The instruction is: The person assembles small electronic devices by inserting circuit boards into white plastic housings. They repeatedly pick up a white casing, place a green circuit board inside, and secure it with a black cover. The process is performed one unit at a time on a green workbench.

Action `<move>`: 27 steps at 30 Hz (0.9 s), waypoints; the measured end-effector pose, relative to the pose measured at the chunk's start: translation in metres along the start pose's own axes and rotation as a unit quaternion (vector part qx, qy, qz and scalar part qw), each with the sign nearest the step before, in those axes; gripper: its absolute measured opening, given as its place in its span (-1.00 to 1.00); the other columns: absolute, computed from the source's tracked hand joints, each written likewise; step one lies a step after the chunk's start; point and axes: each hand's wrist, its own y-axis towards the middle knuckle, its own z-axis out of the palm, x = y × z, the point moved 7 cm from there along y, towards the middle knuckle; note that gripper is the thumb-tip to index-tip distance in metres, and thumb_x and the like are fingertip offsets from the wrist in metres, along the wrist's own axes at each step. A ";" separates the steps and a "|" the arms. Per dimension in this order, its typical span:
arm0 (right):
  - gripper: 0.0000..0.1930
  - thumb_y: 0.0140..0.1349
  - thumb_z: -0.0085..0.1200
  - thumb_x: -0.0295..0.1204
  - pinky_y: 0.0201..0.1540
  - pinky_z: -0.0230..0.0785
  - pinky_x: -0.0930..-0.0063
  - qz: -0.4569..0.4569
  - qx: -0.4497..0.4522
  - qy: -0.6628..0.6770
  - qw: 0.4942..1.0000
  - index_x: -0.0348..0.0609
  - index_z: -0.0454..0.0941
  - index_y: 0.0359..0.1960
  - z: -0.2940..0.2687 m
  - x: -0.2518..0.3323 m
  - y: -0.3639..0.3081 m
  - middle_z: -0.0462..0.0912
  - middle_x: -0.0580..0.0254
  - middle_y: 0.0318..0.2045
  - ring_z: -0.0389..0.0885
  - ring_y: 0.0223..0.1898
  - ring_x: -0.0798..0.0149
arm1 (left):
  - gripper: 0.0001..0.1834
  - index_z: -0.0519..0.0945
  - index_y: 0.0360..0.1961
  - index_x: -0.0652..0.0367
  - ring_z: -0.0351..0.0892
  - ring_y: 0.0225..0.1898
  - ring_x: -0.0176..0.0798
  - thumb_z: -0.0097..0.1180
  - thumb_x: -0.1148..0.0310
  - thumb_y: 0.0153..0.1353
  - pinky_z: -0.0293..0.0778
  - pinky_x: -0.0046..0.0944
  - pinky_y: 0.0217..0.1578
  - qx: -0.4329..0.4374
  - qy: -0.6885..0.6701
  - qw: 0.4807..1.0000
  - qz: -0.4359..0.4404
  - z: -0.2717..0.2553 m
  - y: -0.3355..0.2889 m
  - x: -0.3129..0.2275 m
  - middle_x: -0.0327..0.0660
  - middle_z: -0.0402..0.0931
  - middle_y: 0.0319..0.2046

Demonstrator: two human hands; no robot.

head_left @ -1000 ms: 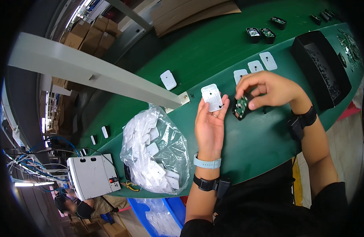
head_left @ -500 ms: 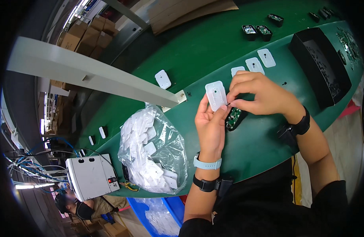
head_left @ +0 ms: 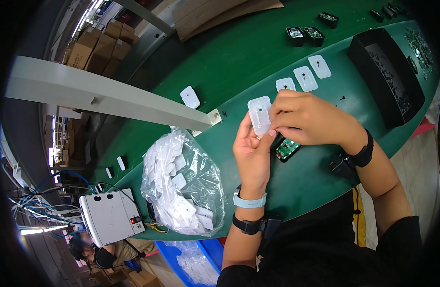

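Note:
My left hand (head_left: 252, 155) grips a white plastic cover (head_left: 259, 117) by its lower part, thumb over the near right edge. The cover is tilted up, showing a small hole and raised round posts. Closed in a pinch, my right hand (head_left: 301, 117) meets the cover's right edge; whatever its fingertips hold is hidden. Below the hands, a black case with a green circuit board (head_left: 287, 149) lies on the green table mat (head_left: 315, 177). Beyond them is a row of white covers (head_left: 305, 79) with small black parts on them, the nearest partly behind my right hand.
A clear bag of white covers (head_left: 181, 186) lies left of my left arm. A black box of small dark parts (head_left: 389, 79) stands at right. A metal post (head_left: 110, 98) meets the table at left. Several black cases (head_left: 314, 36) sit farther back.
My right hand has turned and its fingertips now press closer against the cover; the small dark piece seen between them before is hidden. The whole view has shifted slightly.

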 end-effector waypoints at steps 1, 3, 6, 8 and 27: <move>-0.90 -0.02 0.25 -0.61 -0.22 0.50 0.29 -0.005 0.001 -0.007 1.000 -0.23 0.65 -0.42 0.000 0.002 0.001 0.62 0.24 -0.39 0.56 -0.27 0.14 | -0.31 0.15 0.42 0.44 0.56 0.19 -0.19 0.05 0.77 0.28 0.48 -0.21 0.22 -0.001 0.003 1.000 0.002 0.000 0.000 0.000 0.06 0.50 0.19; -0.90 -0.02 0.25 -0.60 -0.23 0.50 0.28 -0.010 0.002 -0.017 1.000 -0.24 0.64 -0.42 0.000 0.001 -0.001 0.62 0.24 -0.40 0.56 -0.27 0.14 | -0.33 0.17 0.41 0.44 0.57 0.17 -0.20 0.05 0.76 0.29 0.49 -0.22 0.21 -0.001 0.008 1.000 0.006 0.000 0.000 -0.001 0.06 0.51 0.19; -0.90 -0.02 0.26 -0.58 -0.23 0.50 0.28 -0.003 -0.005 -0.026 1.000 -0.25 0.64 -0.41 0.002 -0.002 -0.004 0.61 0.23 -0.40 0.56 -0.26 0.13 | -0.36 0.21 0.40 0.38 0.61 0.12 -0.17 0.03 0.74 0.29 0.58 -0.19 0.11 -0.014 -0.024 1.000 -0.011 0.000 0.001 -0.002 0.04 0.54 0.14; -0.88 -0.02 0.27 -0.58 -0.23 0.51 0.29 0.000 0.001 -0.036 0.999 -0.24 0.64 -0.40 0.003 -0.002 -0.005 0.61 0.24 -0.38 0.56 -0.26 0.14 | -0.37 0.20 0.40 0.39 0.61 0.11 -0.18 0.02 0.73 0.30 0.58 -0.19 0.11 -0.011 -0.003 1.000 -0.011 0.003 0.001 -0.001 0.04 0.54 0.14; -0.88 0.01 0.26 -0.48 -0.37 0.48 0.30 0.101 -0.052 -0.008 0.993 -0.29 0.61 -0.48 -0.002 -0.017 -0.006 0.60 0.14 -0.58 0.59 -0.47 0.08 | -0.47 0.19 0.38 0.46 0.62 0.12 -0.10 -0.09 0.63 0.41 0.56 -0.06 0.18 -0.022 -0.008 0.999 -0.030 0.006 0.001 0.000 0.11 0.55 0.13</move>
